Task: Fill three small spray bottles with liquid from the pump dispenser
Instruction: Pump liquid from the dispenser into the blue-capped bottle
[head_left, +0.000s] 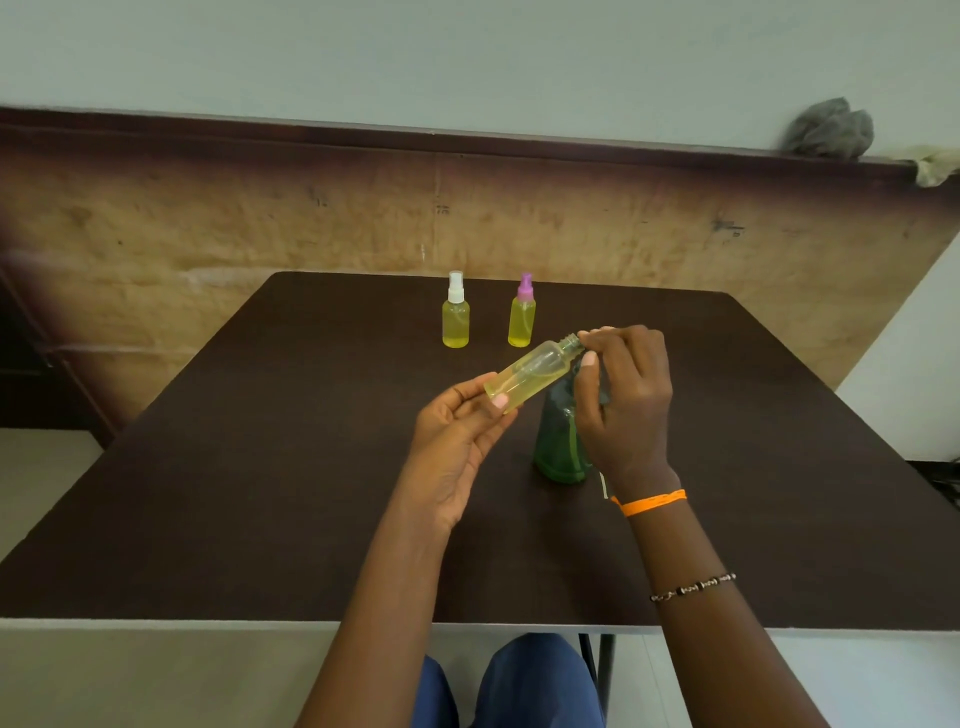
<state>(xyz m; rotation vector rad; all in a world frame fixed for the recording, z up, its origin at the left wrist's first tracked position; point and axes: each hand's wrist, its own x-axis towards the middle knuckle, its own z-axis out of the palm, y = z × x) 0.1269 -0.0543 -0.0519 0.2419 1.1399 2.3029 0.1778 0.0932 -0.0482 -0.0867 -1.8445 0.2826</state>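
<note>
My left hand (457, 441) holds a small clear spray bottle (530, 376) by its base. It is tilted with its uncapped threaded neck pointing up and right, and yellow liquid lies inside. My right hand (628, 405) pinches at that neck, and whatever its fingers hold is hidden. Under my right hand stands the green pump dispenser bottle (558, 441), its pump head hidden. Two capped spray bottles of yellow liquid stand upright at the back: one with a white cap (455, 314), one with a purple cap (522, 317).
The dark brown table (260, 467) has its front edge close to my knees. A brown board wall (208, 223) rises behind it. A grey cloth (831, 130) lies on the ledge at the top right.
</note>
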